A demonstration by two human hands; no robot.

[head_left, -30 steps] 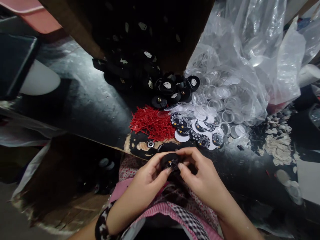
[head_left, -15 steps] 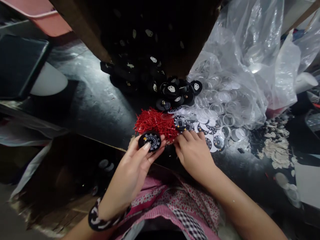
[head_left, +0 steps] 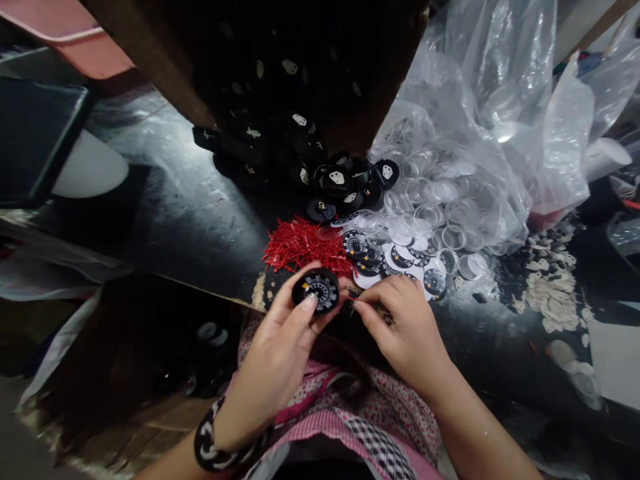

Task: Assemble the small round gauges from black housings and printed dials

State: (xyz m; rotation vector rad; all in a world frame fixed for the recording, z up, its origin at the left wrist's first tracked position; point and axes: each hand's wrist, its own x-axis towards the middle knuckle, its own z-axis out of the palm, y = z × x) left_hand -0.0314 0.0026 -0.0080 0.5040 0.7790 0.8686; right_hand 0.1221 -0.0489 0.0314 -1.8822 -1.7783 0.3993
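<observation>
Black case (head_left: 316,292), round, dial printed on its face, lies in left hand (head_left: 285,340), just off the worktop's (head_left: 200,227) near edge. Clock read from this case, 12 straight ahead.

Left grip: closed round the case, thumb pressing on the face, fingers behind and at the rim. Face turned up. Dark-and-white bracelet (head_left: 207,440) on that wrist.

Right hand (head_left: 407,327) at 3 to 4, close by. Thumb and forefinger pinched on a thin red sliver (head_left: 350,299) reaching toward the case; whether it touches, cannot tell.

Red pile (head_left: 305,243) just beyond, between 11 and 12. Printed discs (head_left: 395,257) at 2, some face up, some showing white backs. Clear rings (head_left: 440,213) farther out, also 2, heaped against plastic bag (head_left: 500,120). Pale flat pieces (head_left: 553,287) scattered at 3; white sheet (head_left: 615,360) between 3 and 4.

More black cases (head_left: 337,180) between 12 and 1, several bearing pale plates, at the mouth of a dark carton (head_left: 395,80).

Dark panel (head_left: 40,140) at 10, overlapping a white rounded thing (head_left: 95,167). Pink bin (head_left: 85,53) toward 11. Lower box (head_left: 125,427) at 8, contents dim.
</observation>
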